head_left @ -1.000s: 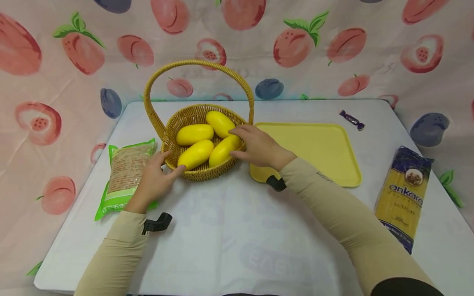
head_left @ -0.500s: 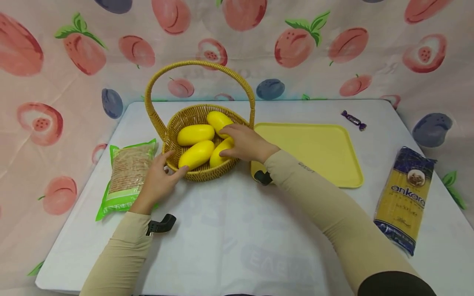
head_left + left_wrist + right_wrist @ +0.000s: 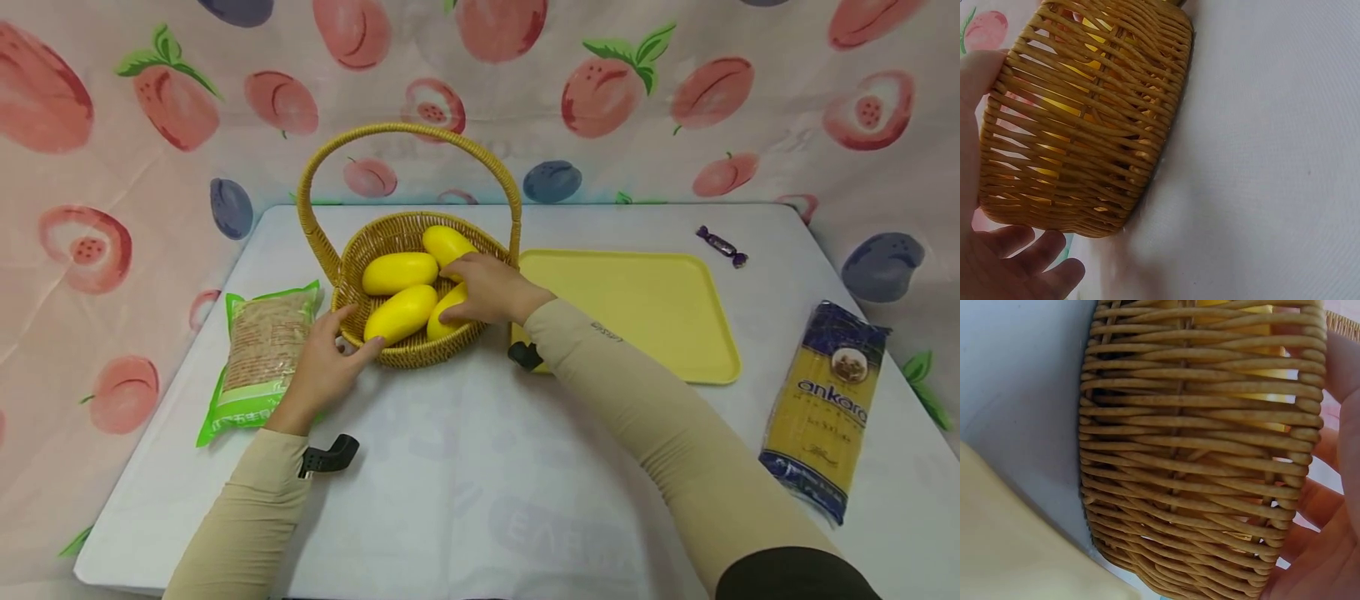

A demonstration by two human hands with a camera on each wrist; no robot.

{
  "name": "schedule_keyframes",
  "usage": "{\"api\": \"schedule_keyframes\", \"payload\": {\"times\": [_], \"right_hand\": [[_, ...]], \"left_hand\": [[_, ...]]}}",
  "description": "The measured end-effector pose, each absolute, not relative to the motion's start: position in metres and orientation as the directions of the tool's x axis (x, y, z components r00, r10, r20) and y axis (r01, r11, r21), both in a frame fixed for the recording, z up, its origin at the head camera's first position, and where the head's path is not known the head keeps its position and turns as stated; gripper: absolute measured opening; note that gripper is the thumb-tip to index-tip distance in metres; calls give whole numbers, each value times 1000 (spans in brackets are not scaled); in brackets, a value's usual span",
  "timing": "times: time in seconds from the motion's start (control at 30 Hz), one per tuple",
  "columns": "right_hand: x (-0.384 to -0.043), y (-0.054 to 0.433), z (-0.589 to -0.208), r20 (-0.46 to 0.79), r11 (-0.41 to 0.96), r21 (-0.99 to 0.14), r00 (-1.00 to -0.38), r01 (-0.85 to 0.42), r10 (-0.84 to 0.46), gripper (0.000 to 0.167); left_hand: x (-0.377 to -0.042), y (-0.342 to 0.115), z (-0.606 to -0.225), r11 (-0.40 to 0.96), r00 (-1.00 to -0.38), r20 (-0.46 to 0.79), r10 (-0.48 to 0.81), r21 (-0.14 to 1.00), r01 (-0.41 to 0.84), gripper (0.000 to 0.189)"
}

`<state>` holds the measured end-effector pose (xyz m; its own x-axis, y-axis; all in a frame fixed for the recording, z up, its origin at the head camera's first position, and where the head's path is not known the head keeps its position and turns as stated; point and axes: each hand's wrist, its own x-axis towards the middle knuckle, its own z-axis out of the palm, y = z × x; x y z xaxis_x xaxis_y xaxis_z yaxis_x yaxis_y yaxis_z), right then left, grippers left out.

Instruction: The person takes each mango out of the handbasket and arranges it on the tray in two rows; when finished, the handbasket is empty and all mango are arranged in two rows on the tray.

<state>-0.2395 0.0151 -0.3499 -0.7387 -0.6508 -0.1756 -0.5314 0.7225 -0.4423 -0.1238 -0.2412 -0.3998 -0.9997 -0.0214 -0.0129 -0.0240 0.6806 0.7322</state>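
Note:
A wicker basket [image 3: 420,357] with a tall arched handle holds several smooth yellow mangoes, among them one at the front left [image 3: 401,313]. My right hand [image 3: 491,290] reaches over the basket's right rim, thumb and fingers around the front-right mango [image 3: 438,327], which it partly covers. Its fingers also overlap the rear mango [image 3: 446,242]. At the left front rim my left hand [image 3: 326,365] rests with spread fingers touching the basket. In the left wrist view, three loosely bent fingers [image 3: 1054,247] show beside the woven wall. The right wrist view has the right hand [image 3: 1329,531] beyond the rim.
Left of the basket lies a green-edged bag [image 3: 262,350] of brown food. A yellow tray [image 3: 637,308] is to the right, partly behind the right forearm. Farther right are a purple-wrapped candy [image 3: 722,247] and an ankara pasta pack [image 3: 825,408] near the table edge.
My right hand has moved left, farther over the basket, and closed around the front-right mango. The left hand stays at the rim. Basket and mangoes keep their places.

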Motion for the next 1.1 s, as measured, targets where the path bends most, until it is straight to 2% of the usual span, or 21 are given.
{"api": "schedule_keyframes", "payload": {"times": [0.37,0.7,1.1], "right_hand": [[-242,14,-356,-210,710,-427,-703,-559,-680,78],[-245,14,-357,-197,690,-434,-686,-579,-700,62],[-242,17,-350,-125,669,-460,-704,-584,-699,65]], "left_hand": [[-123,-240,-399,677,-1000,-23,-16,735,-28,78],[-124,-237,-402,661,-1000,-17,-26,750,-30,79],[-123,-239,-402,651,-999,-38,-28,758,-47,81]]}}
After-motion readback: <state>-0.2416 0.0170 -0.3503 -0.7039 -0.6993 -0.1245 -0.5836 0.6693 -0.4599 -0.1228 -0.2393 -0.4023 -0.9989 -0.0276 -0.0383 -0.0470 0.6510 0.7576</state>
